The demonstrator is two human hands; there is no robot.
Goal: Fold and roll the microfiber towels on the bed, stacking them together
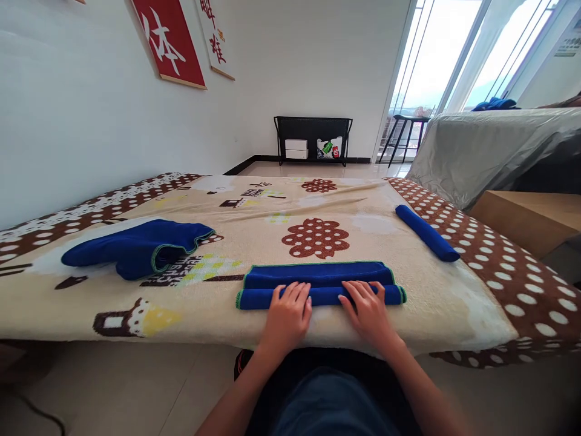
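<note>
A blue towel (318,275) with green stitched edges lies in front of me, its near side rolled into a tube and a short flat strip left at the far side. My left hand (289,310) curls its fingers over the roll left of the middle, thumb on the near side. Right of the middle, my right hand (367,309) grips the same roll in the same way. A tightly rolled blue towel (426,233) lies apart to the right. To the left rests a loose, crumpled blue towel (131,245) with a green edge.
A cream patterned blanket (254,227) with brown dotted borders covers the surface. Beyond it, a black rack (313,128) stands by the wall. At right are a cardboard box (526,218), a plastic-covered piece of furniture (472,145) and a black stool (411,121).
</note>
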